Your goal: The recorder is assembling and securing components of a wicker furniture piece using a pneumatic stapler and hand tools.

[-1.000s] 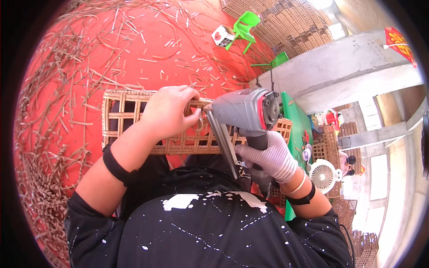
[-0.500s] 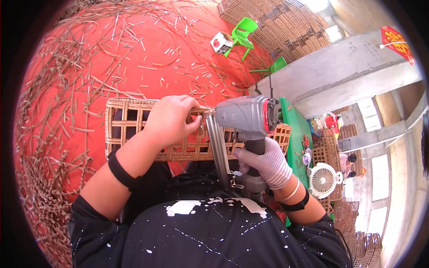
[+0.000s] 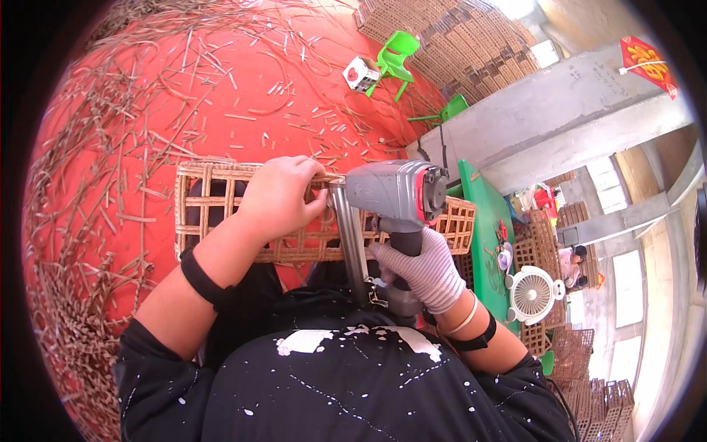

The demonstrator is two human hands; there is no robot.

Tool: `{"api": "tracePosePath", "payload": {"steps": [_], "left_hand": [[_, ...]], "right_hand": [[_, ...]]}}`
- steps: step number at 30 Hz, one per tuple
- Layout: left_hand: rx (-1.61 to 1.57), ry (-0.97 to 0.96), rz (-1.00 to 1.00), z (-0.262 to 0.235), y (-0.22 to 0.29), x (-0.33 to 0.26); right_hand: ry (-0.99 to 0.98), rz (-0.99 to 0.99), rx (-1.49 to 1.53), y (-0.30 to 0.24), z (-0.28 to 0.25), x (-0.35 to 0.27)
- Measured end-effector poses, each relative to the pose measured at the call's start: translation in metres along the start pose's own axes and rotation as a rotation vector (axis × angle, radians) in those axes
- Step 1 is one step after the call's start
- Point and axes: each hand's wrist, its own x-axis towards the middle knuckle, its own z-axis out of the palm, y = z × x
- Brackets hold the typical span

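Across my lap lies a long woven basket point(image 3: 221, 172) with an open lattice of brown strips. My bare left hand point(image 3: 286, 195) grips its far rim near the middle, thumb and fingers closed over the edge. In my right hand point(image 3: 425, 272), which wears a pale striped knit glove, is the black handle of a grey pneumatic staple gun point(image 3: 387, 191). The gun's nose meets the basket's far rim just right of my left fingertips. Its long metal magazine point(image 3: 347, 236) slants back over the lattice toward my body.
Loose brown strips point(image 3: 81, 287) litter the red floor covering point(image 3: 243, 81), thickest on the left. To the right stand a green table point(image 3: 486, 258) and a white fan point(image 3: 534, 295). A green chair point(image 3: 398, 55), a white box point(image 3: 361, 74) and stacked woven panels point(image 3: 456, 48) are farther off.
My right hand and the staple gun have shifted slightly left, bringing the nose closer to my left fingers. My left hand keeps nearly the same place on the rim.
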Motion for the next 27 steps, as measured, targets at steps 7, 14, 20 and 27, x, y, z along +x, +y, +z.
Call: {"api": "tracePosePath", "payload": {"steps": [7, 14, 20, 27], "left_hand": [[-0.030, 0.031, 0.038, 0.003, -0.003, -0.001], [-0.015, -0.006, 0.052, -0.002, -0.006, -0.003], [-0.031, 0.012, 0.094, -0.002, -0.009, -0.003], [-0.007, 0.028, 0.108, 0.004, -0.012, -0.002]], "right_hand": [[0.014, -0.034, -0.049, 0.002, 0.006, -0.004], [-0.037, 0.008, -0.029, -0.001, -0.002, -0.005], [-0.004, 0.012, 0.047, -0.002, -0.001, -0.005], [0.027, -0.019, 0.019, 0.001, 0.007, -0.004]]}}
